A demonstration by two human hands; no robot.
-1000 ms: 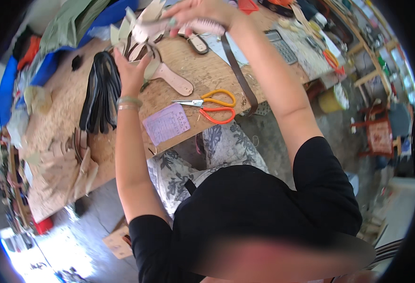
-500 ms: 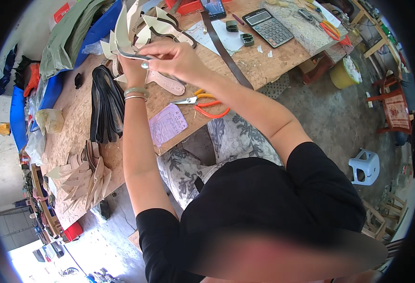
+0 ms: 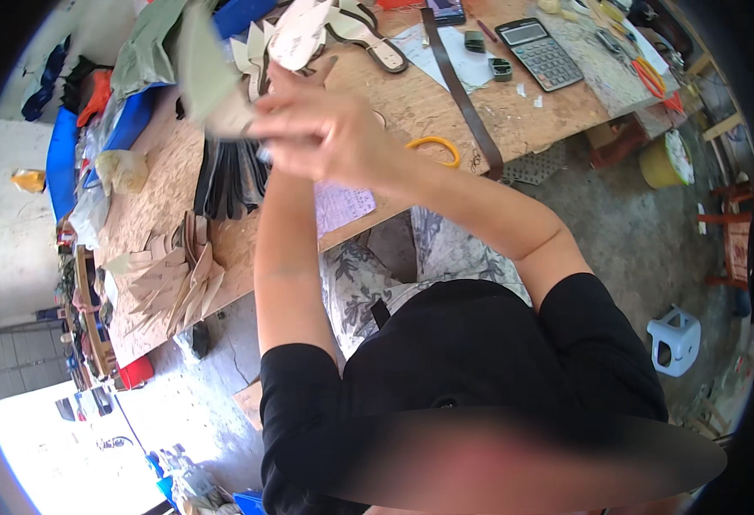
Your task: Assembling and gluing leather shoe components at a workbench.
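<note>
My right hand (image 3: 330, 133) is closed on a pale, curved cut piece (image 3: 210, 81), likely leather, which is smeared by motion. The piece sticks out to the left from the fingertips. Crossed behind it is my left hand (image 3: 295, 79), mostly covered, with a few fingers showing above; whether it grips anything is hidden. Just beyond the hands lie pale cut pieces (image 3: 301, 33) with dark edging, some shaped like shoe parts. Black strips (image 3: 224, 182) lie bundled left of my left forearm. Yellow-handled scissors (image 3: 435, 150) are partly covered by my right forearm.
A fanned stack of pale pieces (image 3: 167, 279) sits at the table's left end. Beneath my forearms is a purple written sheet (image 3: 343, 208). A dark strap (image 3: 463, 94), a calculator (image 3: 540, 53) and small green blocks (image 3: 500, 69) lie to the right. A stool (image 3: 675, 341) stands on the floor.
The pale piece has swung and is blurred now. My right hand has moved down and across my left wrist, covering most of the left hand. The whole view has shifted slightly.
</note>
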